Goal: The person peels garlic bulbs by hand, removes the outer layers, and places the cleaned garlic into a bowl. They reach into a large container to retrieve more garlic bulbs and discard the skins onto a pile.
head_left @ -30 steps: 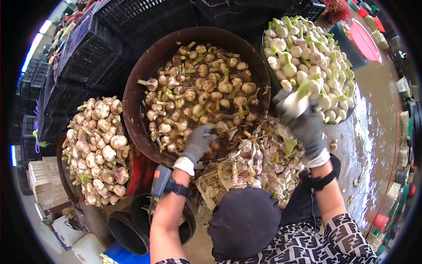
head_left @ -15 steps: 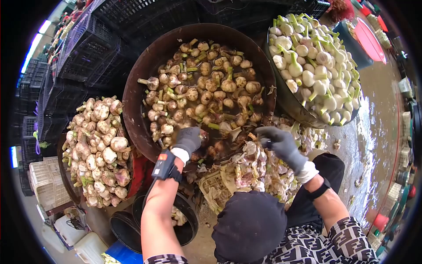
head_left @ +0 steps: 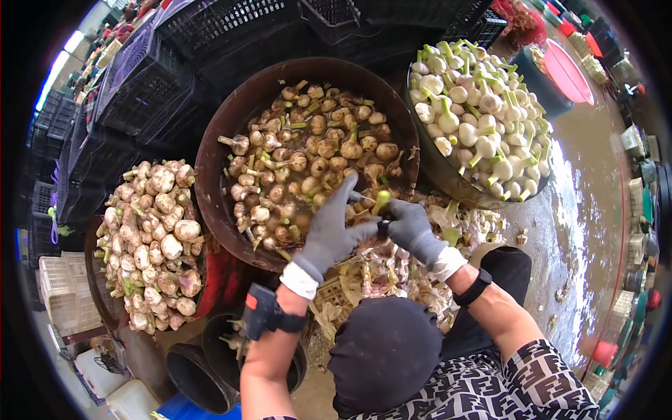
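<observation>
My left hand (head_left: 329,234), in a grey glove, reaches over the near rim of a round brown basin (head_left: 204,175), its fingers spread apart. Facing it, my gloved right hand (head_left: 414,229) is closed, with a small black object (head_left: 383,227) at its fingertips. Between the hands, close to the right fingers, shows a green garlic stem (head_left: 381,201); its bulb is mostly hidden. Dirty garlic bulbs (head_left: 318,166) float in murky water in the basin. Below the hands lies a heap of garlic peelings (head_left: 392,269).
A tub of clean white garlic (head_left: 483,115) stands at the right, a pile of unwashed garlic (head_left: 154,241) at the left. Black crates (head_left: 143,91) line the back left. Dark buckets (head_left: 199,378) stand at lower left; wet floor (head_left: 588,182) stretches along the right.
My left hand has come up out of the basin, moved right and opened, letting its garlic bulb go from its grasp. My right hand has shifted left towards it.
</observation>
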`<move>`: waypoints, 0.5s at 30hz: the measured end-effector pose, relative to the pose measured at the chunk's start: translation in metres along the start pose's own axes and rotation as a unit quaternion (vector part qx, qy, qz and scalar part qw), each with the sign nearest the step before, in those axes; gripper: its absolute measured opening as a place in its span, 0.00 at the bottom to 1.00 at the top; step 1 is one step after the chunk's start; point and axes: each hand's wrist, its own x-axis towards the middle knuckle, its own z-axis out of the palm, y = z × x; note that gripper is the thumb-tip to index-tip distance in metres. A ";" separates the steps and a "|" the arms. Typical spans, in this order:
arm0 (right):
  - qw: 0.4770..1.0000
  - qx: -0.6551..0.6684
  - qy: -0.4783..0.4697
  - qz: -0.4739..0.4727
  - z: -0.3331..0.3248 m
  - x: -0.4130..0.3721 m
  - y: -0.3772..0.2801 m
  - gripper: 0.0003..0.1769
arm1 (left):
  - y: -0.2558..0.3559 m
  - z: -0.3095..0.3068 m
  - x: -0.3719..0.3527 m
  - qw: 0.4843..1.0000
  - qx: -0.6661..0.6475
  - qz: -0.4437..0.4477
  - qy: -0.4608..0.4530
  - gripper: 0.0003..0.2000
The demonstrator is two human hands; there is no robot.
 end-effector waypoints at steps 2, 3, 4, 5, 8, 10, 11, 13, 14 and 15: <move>0.991 0.114 0.011 0.068 0.000 -0.002 0.008 0.21 | -0.016 0.034 -0.020 0.996 0.081 -0.012 0.029 0.50; 0.963 0.237 -0.010 0.131 -0.005 -0.005 0.001 0.19 | -0.015 0.045 -0.028 0.998 0.034 -0.026 0.044 0.49; 0.915 0.355 -0.031 0.190 -0.006 -0.007 -0.002 0.17 | -0.013 0.052 -0.033 0.997 -0.013 -0.041 0.060 0.48; 0.922 0.325 -0.035 0.207 -0.005 -0.008 -0.003 0.14 | -0.014 0.053 -0.036 0.997 -0.014 -0.041 0.059 0.48; 0.894 0.400 -0.078 0.187 -0.007 -0.009 0.000 0.12 | -0.017 0.052 -0.040 0.992 -0.082 -0.081 0.057 0.46; 0.875 0.430 -0.095 0.201 -0.011 -0.008 -0.003 0.12 | -0.019 0.050 -0.040 0.938 -0.321 -0.107 0.072 0.42; 0.854 0.459 -0.111 0.220 -0.012 -0.007 -0.004 0.13 | -0.021 0.048 -0.040 0.939 -0.320 -0.107 0.072 0.42; 0.842 0.476 -0.124 0.220 -0.012 -0.005 -0.002 0.12 | -0.024 0.043 -0.040 0.949 -0.294 -0.100 0.062 0.37; 0.830 0.493 -0.138 0.220 -0.011 -0.004 0.001 0.10 | -0.024 0.042 -0.041 0.949 -0.294 -0.100 0.062 0.37; 0.830 0.493 -0.138 0.221 -0.010 -0.005 0.004 0.10 | -0.023 0.041 -0.042 0.934 -0.333 -0.113 0.070 0.34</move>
